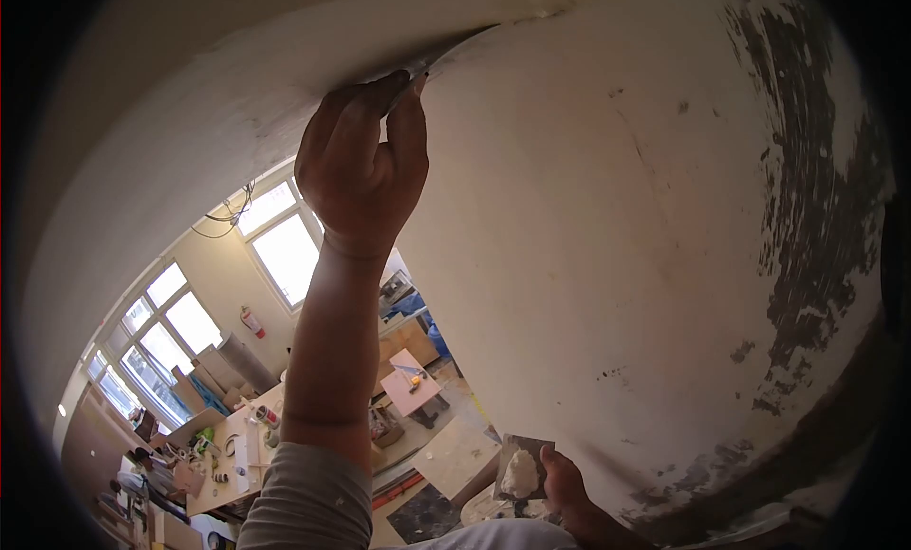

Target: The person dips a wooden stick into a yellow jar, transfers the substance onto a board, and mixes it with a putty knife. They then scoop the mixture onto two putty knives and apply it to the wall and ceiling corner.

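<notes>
Raised high, my left hand pinches a thin, dark-edged blade between thumb and fingers. The blade lies against the pale surface where the wall meets the overhead surface; its exact contact is hard to make out. Low in the view, my right hand grips the side of a small flat plate, with its thumb on the near edge. A lump of whitish paste sits on the plate. The fingers beneath the plate are hidden.
Dark rough patches mark the wall at the right. Below left stand a cluttered worktable and tall windows. A fire extinguisher hangs between windows, near loose wires. A pink-topped small table stands farther back.
</notes>
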`<state>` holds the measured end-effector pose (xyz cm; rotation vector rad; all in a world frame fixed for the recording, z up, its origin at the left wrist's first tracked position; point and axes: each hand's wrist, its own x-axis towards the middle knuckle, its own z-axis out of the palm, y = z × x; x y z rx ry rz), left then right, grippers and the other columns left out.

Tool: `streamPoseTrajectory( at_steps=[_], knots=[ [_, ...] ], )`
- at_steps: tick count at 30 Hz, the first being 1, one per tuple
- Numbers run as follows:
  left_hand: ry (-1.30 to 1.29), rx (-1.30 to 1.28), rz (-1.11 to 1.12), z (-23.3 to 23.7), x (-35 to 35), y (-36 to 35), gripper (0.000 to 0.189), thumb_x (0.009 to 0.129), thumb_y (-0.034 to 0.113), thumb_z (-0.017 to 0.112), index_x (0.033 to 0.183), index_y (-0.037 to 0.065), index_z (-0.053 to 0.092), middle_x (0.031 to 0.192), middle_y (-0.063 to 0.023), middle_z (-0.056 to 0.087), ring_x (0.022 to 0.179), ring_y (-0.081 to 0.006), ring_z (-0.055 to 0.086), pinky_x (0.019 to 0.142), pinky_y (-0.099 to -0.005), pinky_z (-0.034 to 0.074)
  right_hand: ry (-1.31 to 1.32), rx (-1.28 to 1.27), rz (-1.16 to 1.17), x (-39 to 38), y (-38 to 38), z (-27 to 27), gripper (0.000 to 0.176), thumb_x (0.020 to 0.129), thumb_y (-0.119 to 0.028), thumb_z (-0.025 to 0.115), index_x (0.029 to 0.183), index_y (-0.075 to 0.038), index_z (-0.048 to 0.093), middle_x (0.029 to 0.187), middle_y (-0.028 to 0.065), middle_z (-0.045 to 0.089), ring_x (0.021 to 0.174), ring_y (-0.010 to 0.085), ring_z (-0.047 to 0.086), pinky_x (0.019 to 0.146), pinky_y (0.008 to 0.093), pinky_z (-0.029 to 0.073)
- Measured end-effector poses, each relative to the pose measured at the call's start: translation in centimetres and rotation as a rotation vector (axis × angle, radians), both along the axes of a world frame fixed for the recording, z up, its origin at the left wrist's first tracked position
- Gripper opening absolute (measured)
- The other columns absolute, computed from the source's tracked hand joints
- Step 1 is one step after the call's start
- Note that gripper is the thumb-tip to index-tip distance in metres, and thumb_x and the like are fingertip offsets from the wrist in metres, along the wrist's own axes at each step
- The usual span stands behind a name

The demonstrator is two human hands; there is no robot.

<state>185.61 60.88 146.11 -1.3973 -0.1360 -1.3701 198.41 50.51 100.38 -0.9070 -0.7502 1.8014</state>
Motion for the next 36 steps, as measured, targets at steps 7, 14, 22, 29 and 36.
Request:
streamPoseTrajectory(
  at_steps=[7,14,22,29,36],
  knots=[
    [-0.075,0.034,0.026,-0.9,-1.8,-2.1,0.014,0.076,-0.006,0.075,0.086,0.001,0.069,0.08,-0.0114,0.071,0.07,-0.0223,0.069,0.063,-0.0297,0.055,0.003,0.065,-0.026,0.6,0.0,-0.2,0.048,0.107,-0.033,0.034,0.129,0.007,0.049,0.123,0.0164,0.061,0.109,0.0262,0.063,0.098,0.0392,0.05],
    [0.042,-0.107,-0.073,-1.3,-2.7,-2.8,0.023,0.075,-0.005,0.072,0.096,0.004,0.069,0.085,-0.0098,0.071,0.074,-0.0218,0.069,0.065,-0.0309,0.056,0.105,-0.022,0.0,0.0,-0.4,1.6,0.048,0.108,-0.031,0.027,0.136,0.004,0.043,0.129,0.0168,0.058,0.116,0.0279,0.06,0.103,0.0421,0.048],
    [0.124,-0.039,-0.064,0.3,1.6,-2.5,0.025,0.067,-0.005,0.072,0.089,0.005,0.071,0.08,-0.0074,0.068,0.071,-0.0221,0.064,0.062,-0.0321,0.054,0.049,0.02,-0.001,0.6,-0.4,0.6,0.048,0.108,-0.032,0.027,0.135,0.004,0.044,0.129,0.0159,0.058,0.115,0.0264,0.061,0.101,0.0412,0.049],
    [0.0,0.012,-0.045,0.0,0.9,-3.0,0.022,0.066,-0.004,0.071,0.086,0.006,0.071,0.077,-0.0062,0.067,0.068,-0.0216,0.063,0.061,-0.0327,0.053,0.071,0.075,-0.046,1.1,-0.5,-0.3,0.048,0.108,-0.033,0.028,0.135,0.004,0.044,0.129,0.0151,0.058,0.114,0.026,0.061,0.101,0.0414,0.05],
    [-0.274,-0.346,-0.177,-6.3,-6.6,-6.2,0.008,0.081,-0.001,0.074,0.088,0.002,0.071,0.086,-0.0084,0.07,0.079,-0.0208,0.067,0.071,-0.0308,0.054,0.066,0.035,-0.075,0.9,-1.5,2.3,0.049,0.107,-0.035,0.03,0.135,0.003,0.045,0.127,0.0146,0.059,0.114,0.0259,0.061,0.098,0.0413,0.051]
  ],
)
